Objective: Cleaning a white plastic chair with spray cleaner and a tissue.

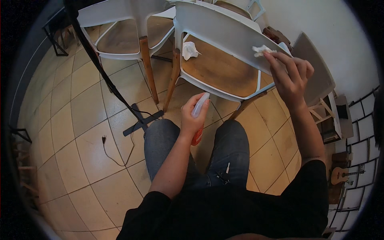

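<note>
My left hand (193,115) grips a spray bottle (198,136) by its neck, just above my knees. The bottle has a pale, translucent trigger head and a red lower part, half covered by my wrist. Raised at the right, my right hand (291,75) pinches a crumpled white tissue (262,50) between thumb and fingers. The tissue is in front of the white backrest (222,39) of a chair; I cannot tell whether it touches. On that chair's brown seat (222,67) lies another crumpled white tissue (190,51), near the left side.
A second white chair (120,36) stands to the left. Before it rises a black pole on a cross-shaped base (144,122), with a cable and plug (104,139) on the tiled floor (87,150). A grey panel (315,63) leans at the right, and a guitar (339,176) is beyond.
</note>
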`<state>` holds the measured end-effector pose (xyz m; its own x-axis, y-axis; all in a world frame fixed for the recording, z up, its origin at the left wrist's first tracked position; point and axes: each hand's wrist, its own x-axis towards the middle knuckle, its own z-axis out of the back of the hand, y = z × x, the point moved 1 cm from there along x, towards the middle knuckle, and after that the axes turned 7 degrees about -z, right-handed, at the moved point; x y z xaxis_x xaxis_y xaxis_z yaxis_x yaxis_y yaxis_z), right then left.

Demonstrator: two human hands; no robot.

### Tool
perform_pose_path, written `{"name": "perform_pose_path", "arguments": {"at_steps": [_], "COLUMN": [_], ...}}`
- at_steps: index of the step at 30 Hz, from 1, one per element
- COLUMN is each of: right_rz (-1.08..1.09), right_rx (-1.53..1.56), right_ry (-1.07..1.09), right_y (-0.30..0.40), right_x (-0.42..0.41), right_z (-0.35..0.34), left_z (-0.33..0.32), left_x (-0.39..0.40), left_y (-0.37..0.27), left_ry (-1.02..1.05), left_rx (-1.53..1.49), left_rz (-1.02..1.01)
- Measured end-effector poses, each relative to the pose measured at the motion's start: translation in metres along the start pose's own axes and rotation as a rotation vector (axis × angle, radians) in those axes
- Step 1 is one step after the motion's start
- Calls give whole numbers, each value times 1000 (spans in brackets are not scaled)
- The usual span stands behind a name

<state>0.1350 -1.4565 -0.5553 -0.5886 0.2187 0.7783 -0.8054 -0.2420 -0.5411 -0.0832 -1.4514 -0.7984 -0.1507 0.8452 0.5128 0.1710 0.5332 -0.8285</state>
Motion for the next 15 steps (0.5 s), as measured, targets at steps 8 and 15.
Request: {"name": "perform_pose_path", "arguments": {"at_steps": [8, 15], "right_rz": [144, 234], "right_rx": [-85, -128], "right_ry": [-32, 177], "right_y": [47, 91], "right_x": [71, 54], "right_z": [-46, -64], "left_z": [3, 4], "left_x": [-3, -6], "left_y": [-6, -5], "left_ry": [-19, -11], "left_rx": [-6, -18], "left_rz": [5, 8]}}
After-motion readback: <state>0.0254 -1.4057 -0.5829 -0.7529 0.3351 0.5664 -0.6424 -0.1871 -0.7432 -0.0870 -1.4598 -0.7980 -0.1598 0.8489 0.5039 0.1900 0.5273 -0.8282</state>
